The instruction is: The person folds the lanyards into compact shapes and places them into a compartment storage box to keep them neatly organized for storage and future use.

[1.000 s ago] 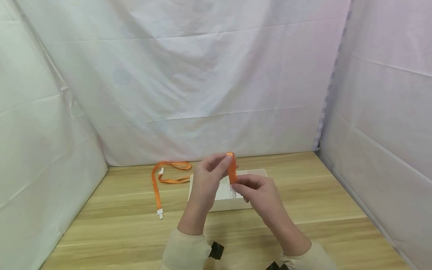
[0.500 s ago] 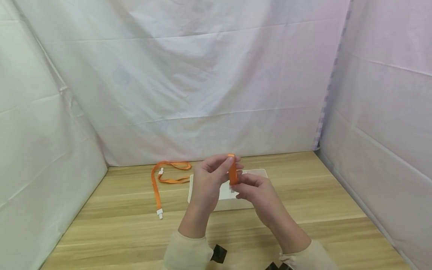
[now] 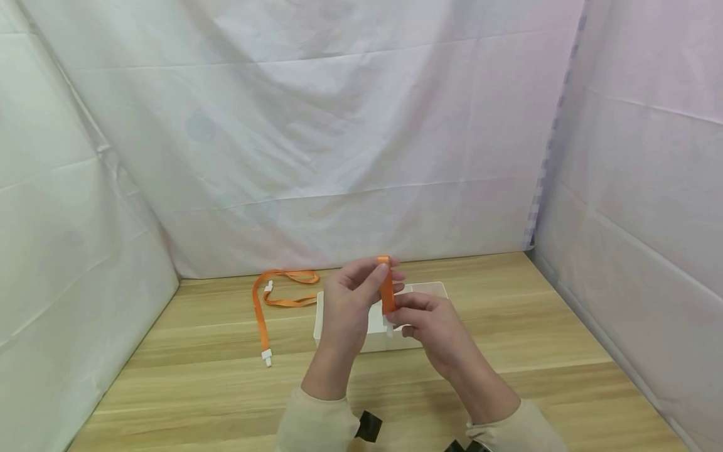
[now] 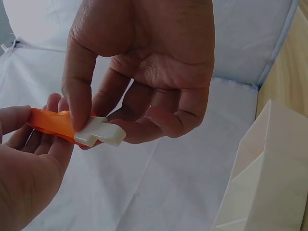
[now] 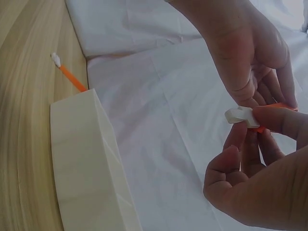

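While both hands (image 3: 390, 304) pinch one folded orange lanyard (image 3: 386, 290) by its white clip (image 4: 101, 133), the second lanyard (image 3: 265, 306) lies untouched beside the white box (image 3: 322, 314)

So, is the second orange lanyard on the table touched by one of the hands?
No, the second orange lanyard lies alone on the table, apart from the left hand and the right hand.
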{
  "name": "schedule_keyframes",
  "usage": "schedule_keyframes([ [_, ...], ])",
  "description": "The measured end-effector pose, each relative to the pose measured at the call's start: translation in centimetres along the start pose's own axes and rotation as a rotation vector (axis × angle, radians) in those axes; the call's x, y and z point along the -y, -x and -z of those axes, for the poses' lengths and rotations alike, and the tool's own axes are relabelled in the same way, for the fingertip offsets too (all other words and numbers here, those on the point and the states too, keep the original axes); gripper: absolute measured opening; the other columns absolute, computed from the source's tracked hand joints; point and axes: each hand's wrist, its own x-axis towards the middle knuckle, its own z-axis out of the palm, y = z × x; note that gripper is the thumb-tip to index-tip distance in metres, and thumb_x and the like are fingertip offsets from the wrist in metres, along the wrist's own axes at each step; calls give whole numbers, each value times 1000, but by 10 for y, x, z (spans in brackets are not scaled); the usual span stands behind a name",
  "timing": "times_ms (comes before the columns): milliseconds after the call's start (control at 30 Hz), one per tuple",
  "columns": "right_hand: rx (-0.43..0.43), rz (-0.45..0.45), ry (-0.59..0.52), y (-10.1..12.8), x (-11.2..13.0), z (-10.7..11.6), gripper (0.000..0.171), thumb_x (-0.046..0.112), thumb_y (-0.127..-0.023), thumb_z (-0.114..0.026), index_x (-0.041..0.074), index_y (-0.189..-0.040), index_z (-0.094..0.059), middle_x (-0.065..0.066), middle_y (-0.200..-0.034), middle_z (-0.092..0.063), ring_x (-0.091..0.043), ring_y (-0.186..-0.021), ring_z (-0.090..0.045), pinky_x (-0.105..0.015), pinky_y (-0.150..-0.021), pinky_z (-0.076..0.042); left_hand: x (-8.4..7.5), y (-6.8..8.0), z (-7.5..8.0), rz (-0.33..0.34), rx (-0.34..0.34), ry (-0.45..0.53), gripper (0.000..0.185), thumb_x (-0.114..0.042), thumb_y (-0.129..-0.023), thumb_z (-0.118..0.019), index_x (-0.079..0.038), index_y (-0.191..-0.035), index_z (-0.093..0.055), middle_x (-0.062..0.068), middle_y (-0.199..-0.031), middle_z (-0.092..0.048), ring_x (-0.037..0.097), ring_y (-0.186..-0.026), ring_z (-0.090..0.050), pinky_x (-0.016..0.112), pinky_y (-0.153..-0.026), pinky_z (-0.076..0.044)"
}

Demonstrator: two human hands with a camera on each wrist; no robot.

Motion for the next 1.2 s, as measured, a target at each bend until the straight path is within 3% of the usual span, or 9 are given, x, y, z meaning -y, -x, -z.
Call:
schedule_keyframes([
  [333,-54,11,32,2,0,-3,21,7,-91,-75,-2,-110,-80,7,-88,-76,-18,-90,-61,-28,-75,-52,3,1,1,9,-21,-2,25,-10,-102,-70,7,-120,-71,1,-99,-80,19,-82,-79,40,-86,-66],
  [533,-76,57,91,7,1,-6,21,10,-89,-81,0,-108,-83,5,-83,-77,-19,-90,-64,-29,-76,-56,2,2,-1,43,-5,115,9,-8,-102,-70,-9,-109,-76,2,-105,-81,18,-87,-79,40,-86,-67],
  [633,-102,84,126,9,1,-8,20,15,-90,-82,5,-107,-85,3,-82,-77,-20,-88,-67,-31,-77,-55,2,3,-4,34,-2,167,15,-5,-103,-67,-17,-103,-77,0,-101,-81,16,-85,-79,34,-86,-65],
  [700,-133,108,166,11,0,-11,19,19,-91,-84,11,-107,-86,2,-82,-79,-19,-86,-69,-34,-84,-53,2,4,-7,21,-8,193,20,-3,-104,-65,-19,-101,-78,-1,-99,-80,15,-84,-78,31,-87,-64],
  [800,-183,186,220,14,-4,-15,16,21,-93,-83,16,-108,-86,-1,-87,-82,-20,-83,-72,-41,-108,-43,3,4,-11,3,-35,219,23,-2,-104,-64,-19,-100,-78,-2,-97,-80,15,-83,-77,30,-90,-63],
  [900,-211,279,237,16,-9,-20,14,15,-96,-80,14,-109,-86,-5,-95,-83,-17,-81,-74,-36,-113,-45,4,3,-13,-13,-68,228,21,-2,-104,-64,-18,-101,-78,-1,-97,-79,15,-84,-77,30,-91,-63],
  [1000,-217,331,225,16,-12,-23,15,10,-97,-77,9,-110,-85,-8,-105,-83,-12,-87,-74,-27,-88,-60,5,4,-13,-29,-88,235,20,-1,-104,-64,-15,-102,-78,0,-97,-79,15,-85,-77,30,-92,-63],
  [1067,-220,320,210,15,-12,-24,15,11,-97,-77,10,-110,-85,-7,-109,-82,-10,-90,-73,-28,-93,-60,5,4,-13,-37,-93,240,20,-1,-104,-64,-15,-102,-78,0,-97,-79,15,-86,-77,30,-93,-63],
  [1200,-193,241,160,12,-9,-20,15,18,-96,-80,10,-108,-85,-3,-104,-82,-14,-96,-72,-48,-130,-24,6,5,-12,-41,-81,238,24,1,-103,-63,-16,-100,-79,0,-96,-79,14,-87,-77,30,-94,-63],
])
